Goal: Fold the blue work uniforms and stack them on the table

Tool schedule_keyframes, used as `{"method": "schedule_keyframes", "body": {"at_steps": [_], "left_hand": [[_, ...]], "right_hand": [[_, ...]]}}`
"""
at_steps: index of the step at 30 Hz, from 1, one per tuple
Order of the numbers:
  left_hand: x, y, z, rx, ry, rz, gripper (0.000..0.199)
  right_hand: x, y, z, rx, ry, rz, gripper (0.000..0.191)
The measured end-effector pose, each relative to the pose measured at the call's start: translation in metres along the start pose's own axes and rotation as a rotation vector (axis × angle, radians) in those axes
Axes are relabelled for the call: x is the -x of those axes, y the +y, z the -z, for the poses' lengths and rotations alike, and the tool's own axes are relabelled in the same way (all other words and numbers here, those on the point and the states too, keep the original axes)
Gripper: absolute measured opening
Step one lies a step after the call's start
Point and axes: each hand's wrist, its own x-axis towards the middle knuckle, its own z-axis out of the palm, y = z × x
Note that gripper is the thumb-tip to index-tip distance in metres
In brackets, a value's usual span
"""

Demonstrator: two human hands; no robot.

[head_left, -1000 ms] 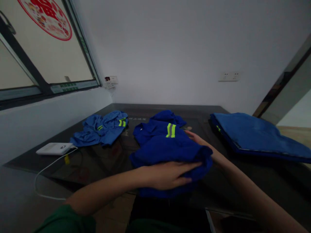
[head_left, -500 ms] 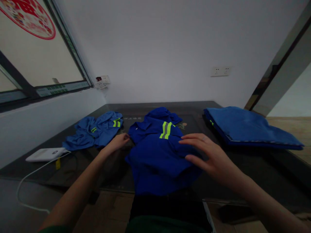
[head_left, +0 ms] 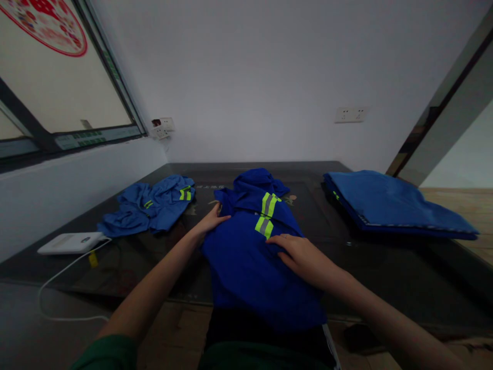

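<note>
A dark blue work jacket (head_left: 246, 272) with yellow-green and grey reflective stripes lies in front of me, its lower end hanging over the near table edge. My left hand (head_left: 212, 220) is closed on the jacket's left edge, thumb on top and the other fingers partly hidden beneath the cloth. Lying on the jacket's right part, my right hand (head_left: 304, 255) has its fingers stretched out just below a reflective stripe, thumb apart from them.
On the dark table (head_left: 331, 282), a crumpled lighter blue garment (head_left: 154, 203) lies left, behind a white device (head_left: 71, 243) with a white cable. Folded blue garments (head_left: 396, 203) are stacked at right. A wall with sockets (head_left: 351, 114) stands behind the table.
My left hand has moved right and taken hold of the jacket's edge. My right hand has come left and down onto the cloth. A lower stripe section now lies at an angle.
</note>
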Motion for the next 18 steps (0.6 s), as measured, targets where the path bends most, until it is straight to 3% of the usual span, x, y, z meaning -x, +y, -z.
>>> {"method": "schedule_keyframes", "body": {"at_steps": [3,8,10,13,15,18], "left_hand": [[-0.013,0.004,-0.005,0.062,0.052,0.067,0.062],[-0.028,0.042,-0.006,0.231,0.021,0.306,0.019],[-0.029,0.069,-0.005,0.231,0.011,0.279,0.012],[-0.021,0.116,-0.005,0.163,-0.043,0.066,0.017],[-0.007,0.15,-0.006,0.093,-0.092,-0.098,0.025],[0.024,0.2,-0.009,-0.049,-0.158,-0.274,0.035]], "right_hand": [[-0.004,-0.014,-0.004,-0.107,-0.03,0.047,0.047],[-0.007,-0.048,-0.017,-0.253,-0.131,0.183,0.045],[-0.007,-0.065,-0.019,-0.275,-0.21,0.276,0.044],[-0.006,-0.085,-0.007,-0.283,-0.321,0.492,0.048],[-0.01,-0.087,0.014,-0.318,-0.243,0.574,0.044],[-0.028,-0.064,0.064,-0.399,0.162,0.437,0.023]]}}
